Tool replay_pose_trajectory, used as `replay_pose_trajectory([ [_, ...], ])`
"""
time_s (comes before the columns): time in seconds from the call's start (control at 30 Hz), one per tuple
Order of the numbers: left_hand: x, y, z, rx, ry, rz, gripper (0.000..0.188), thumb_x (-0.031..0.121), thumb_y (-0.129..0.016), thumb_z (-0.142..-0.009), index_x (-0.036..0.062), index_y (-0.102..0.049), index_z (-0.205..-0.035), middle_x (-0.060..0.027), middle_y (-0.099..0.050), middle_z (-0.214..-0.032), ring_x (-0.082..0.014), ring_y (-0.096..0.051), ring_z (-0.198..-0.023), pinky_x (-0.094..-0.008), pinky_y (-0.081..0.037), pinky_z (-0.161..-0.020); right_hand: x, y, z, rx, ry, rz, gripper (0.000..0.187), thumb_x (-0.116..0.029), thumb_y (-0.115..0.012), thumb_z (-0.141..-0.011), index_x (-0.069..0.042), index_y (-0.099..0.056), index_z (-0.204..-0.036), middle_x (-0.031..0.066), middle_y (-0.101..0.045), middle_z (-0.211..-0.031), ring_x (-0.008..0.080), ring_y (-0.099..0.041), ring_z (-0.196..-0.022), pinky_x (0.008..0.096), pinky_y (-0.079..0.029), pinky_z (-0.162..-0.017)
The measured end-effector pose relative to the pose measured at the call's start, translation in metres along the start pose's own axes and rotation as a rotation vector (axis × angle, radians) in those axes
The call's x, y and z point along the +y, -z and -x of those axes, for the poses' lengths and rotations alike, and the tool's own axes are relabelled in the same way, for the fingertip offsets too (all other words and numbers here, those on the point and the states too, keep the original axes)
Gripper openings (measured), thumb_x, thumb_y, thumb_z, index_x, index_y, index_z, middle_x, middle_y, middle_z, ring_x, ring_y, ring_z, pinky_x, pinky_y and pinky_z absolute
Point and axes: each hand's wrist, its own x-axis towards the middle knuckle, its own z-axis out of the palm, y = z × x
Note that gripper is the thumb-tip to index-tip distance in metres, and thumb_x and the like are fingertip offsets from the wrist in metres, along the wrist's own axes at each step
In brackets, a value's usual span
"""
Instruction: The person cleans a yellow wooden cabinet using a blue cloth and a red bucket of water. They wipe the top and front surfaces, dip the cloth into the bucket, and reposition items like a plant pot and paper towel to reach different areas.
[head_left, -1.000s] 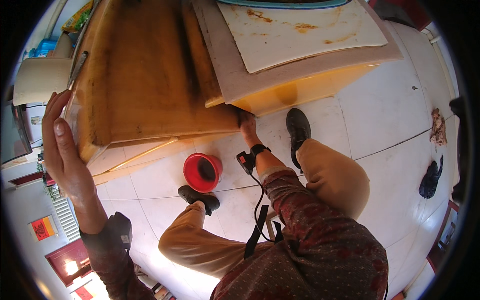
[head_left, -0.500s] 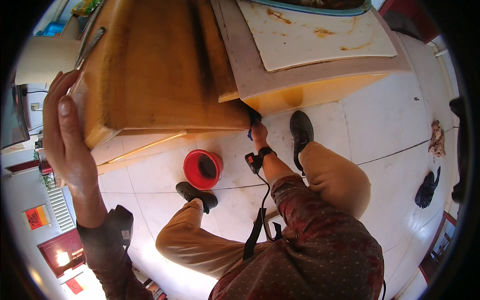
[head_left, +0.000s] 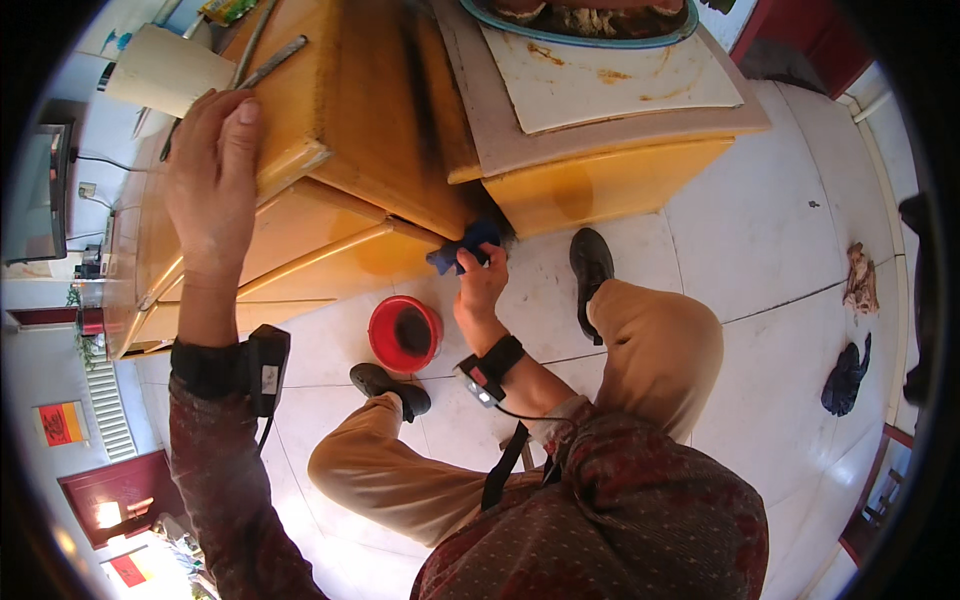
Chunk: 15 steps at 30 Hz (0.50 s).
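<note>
A yellow-brown wooden cabinet (head_left: 385, 130) stands before me, with a dark streak down its side panel. My left hand (head_left: 215, 165) is closed over its upper corner edge, thumb upright, the other fingertips partly hidden. Beside those fingers lies a thin grey rod (head_left: 275, 62). My right hand (head_left: 482, 285) pinches a dark blue cloth (head_left: 470, 245) low down, near the cabinet's bottom corner. A red bucket (head_left: 405, 333) with dark water sits on the floor left of that hand, by my shoe.
Against the cabinet's right side stands a lower unit (head_left: 570, 190) topped by a stained white board (head_left: 600, 85) and a blue-rimmed basin (head_left: 585, 38). A white cylinder (head_left: 170, 70) is at upper left. A black bag (head_left: 846, 380) and a crumpled brown rag (head_left: 860, 278) lie at right.
My right hand has drawn back from the gap by the cabinet, so the blue cloth now shows fully. The view has shifted, and my left hand with the cabinet edge appears further right.
</note>
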Motion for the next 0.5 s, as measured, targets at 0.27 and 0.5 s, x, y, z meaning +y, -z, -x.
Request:
replay_pose_trajectory([
  [0.27, -0.003, 0.000, -0.001, 0.013, -0.034, -0.050, 0.032, 0.032, -0.056, -0.097, 0.0032, -0.068, -0.106, -0.0173, -0.065, -0.113, -0.0362, -0.057, -0.114, -0.0417, -0.043, -0.099, -0.095, -0.077, 0.081, -0.370, 0.241, -0.005, 0.028, 0.002, -0.071, -0.082, -0.002, -0.055, -0.105, 0.0051, -0.054, -0.099, 0.0128, -0.057, -0.085, 0.0252, -0.050, -0.070],
  [0.5, -0.008, -0.002, -0.001, -0.007, -0.015, -0.025, 0.036, 0.034, -0.054, -0.098, 0.0034, -0.066, -0.110, -0.0182, -0.064, -0.117, -0.0363, -0.054, -0.118, -0.0410, -0.041, -0.101, -0.124, -0.121, 0.089, -0.498, 0.840, 0.237, 0.028, 0.000, -0.073, -0.077, -0.004, -0.061, -0.102, 0.0142, -0.056, -0.111, 0.0240, -0.062, -0.089, 0.0295, -0.052, -0.074],
])
